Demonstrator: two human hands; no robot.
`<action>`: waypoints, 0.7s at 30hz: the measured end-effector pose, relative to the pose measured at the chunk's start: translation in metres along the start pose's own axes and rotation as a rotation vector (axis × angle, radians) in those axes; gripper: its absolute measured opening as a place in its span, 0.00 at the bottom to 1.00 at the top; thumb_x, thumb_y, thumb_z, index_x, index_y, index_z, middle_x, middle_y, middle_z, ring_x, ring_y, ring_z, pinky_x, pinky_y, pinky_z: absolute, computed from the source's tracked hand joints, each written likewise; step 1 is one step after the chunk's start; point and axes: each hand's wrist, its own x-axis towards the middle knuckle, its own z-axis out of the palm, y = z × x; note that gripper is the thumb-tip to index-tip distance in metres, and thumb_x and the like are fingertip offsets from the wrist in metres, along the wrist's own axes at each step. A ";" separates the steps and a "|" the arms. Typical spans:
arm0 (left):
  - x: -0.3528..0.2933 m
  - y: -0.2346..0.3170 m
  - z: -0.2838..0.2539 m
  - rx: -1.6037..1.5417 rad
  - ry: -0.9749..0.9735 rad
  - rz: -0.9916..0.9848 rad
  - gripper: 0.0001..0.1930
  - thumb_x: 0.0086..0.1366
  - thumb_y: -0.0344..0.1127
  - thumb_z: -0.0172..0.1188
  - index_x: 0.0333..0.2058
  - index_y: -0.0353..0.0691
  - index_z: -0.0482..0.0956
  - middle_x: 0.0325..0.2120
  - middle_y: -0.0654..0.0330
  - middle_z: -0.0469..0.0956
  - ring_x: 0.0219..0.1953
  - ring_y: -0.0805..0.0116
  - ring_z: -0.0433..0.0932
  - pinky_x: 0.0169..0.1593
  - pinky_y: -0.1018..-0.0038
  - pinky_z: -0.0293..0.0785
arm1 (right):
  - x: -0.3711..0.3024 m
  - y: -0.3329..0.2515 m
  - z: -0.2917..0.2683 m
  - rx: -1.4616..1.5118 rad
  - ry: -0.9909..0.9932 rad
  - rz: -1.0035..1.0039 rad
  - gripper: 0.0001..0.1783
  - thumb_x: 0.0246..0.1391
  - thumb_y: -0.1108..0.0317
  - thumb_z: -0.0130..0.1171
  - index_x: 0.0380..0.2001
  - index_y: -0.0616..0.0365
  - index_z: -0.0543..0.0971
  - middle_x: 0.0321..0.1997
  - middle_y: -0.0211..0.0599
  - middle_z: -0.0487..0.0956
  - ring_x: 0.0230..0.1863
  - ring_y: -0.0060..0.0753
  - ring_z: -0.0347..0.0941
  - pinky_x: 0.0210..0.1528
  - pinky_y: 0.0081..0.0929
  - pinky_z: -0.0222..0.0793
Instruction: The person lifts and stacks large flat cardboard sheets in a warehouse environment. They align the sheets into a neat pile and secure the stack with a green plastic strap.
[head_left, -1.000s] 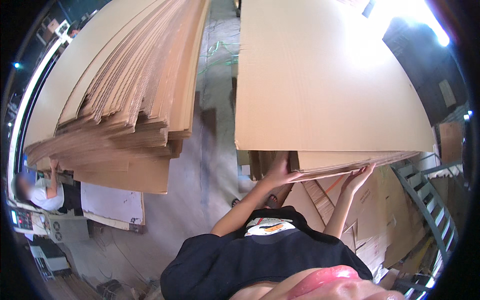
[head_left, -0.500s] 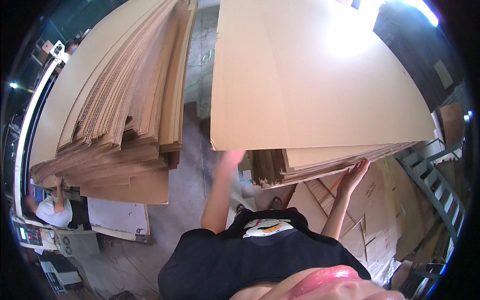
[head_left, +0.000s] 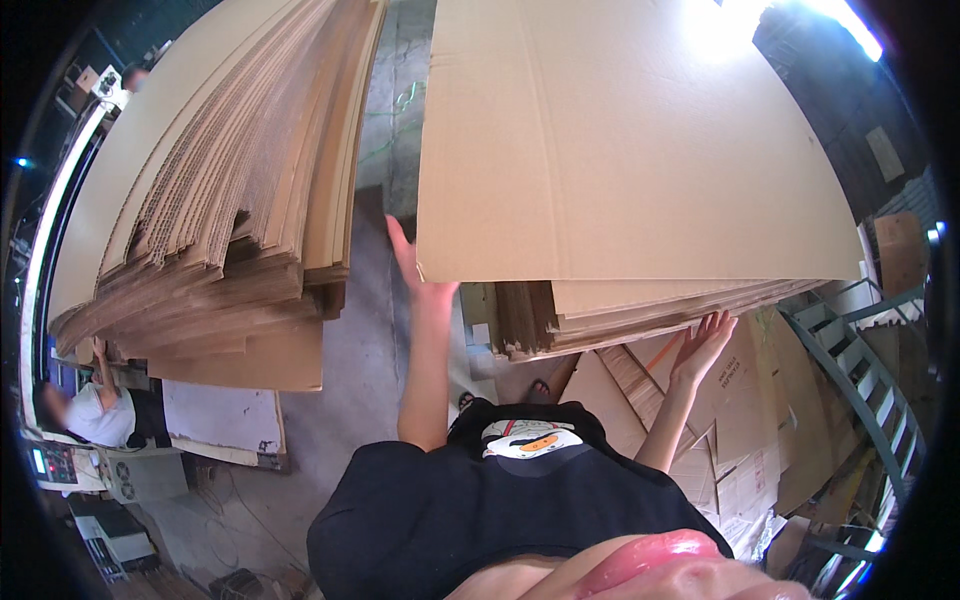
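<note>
A large flat cardboard sheet (head_left: pixel 640 170) lies on top of a stack of cardboard sheets (head_left: pixel 640 320) before me. My left hand (head_left: pixel 408 262) is at the sheet's near left corner, one digit stretched out beyond its left edge. The sheet covers the rest of that hand, so whether it touches the underside cannot be seen. At the stack's near edge, toward the right, my right hand (head_left: pixel 706 346) is open, fingers spread and pointing up against the sheet edges.
Another tall pile of corrugated cardboard (head_left: pixel 210 200) stands at left, across a strip of floor (head_left: pixel 370 330). Beyond its near end a person (head_left: pixel 105 410) works beside a machine (head_left: pixel 60 462). Flattened cardboard (head_left: pixel 740 400) lies on the right, with metal steps (head_left: pixel 850 365) past it.
My left hand has moved forward and left, round the sheet's corner. My right hand's fingers have spread and lifted somewhat. The whole view has shifted slightly.
</note>
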 end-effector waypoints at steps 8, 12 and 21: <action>0.006 -0.042 0.048 0.558 0.322 -0.111 0.12 0.62 0.36 0.62 0.44 0.39 0.80 0.38 0.61 0.80 0.43 0.69 0.79 0.51 0.66 0.76 | 0.004 -0.001 0.010 0.001 -0.035 -0.029 0.56 0.60 0.25 0.40 0.77 0.51 0.40 0.82 0.43 0.34 0.81 0.45 0.23 0.77 0.55 0.20; 0.004 -0.107 0.077 0.831 -0.125 0.126 0.41 0.69 0.31 0.49 0.73 0.34 0.35 0.71 0.47 0.49 0.72 0.60 0.52 0.74 0.67 0.45 | 0.000 -0.020 0.019 0.040 0.014 0.046 0.58 0.58 0.22 0.39 0.77 0.51 0.39 0.81 0.48 0.32 0.81 0.49 0.23 0.76 0.58 0.26; -0.007 -0.137 0.076 0.966 0.031 0.297 0.46 0.69 0.30 0.54 0.72 0.33 0.28 0.73 0.40 0.36 0.76 0.54 0.36 0.76 0.60 0.32 | 0.006 -0.041 0.030 -0.115 -0.032 0.077 0.54 0.55 0.22 0.43 0.74 0.47 0.52 0.66 0.49 0.60 0.62 0.46 0.62 0.52 0.45 0.65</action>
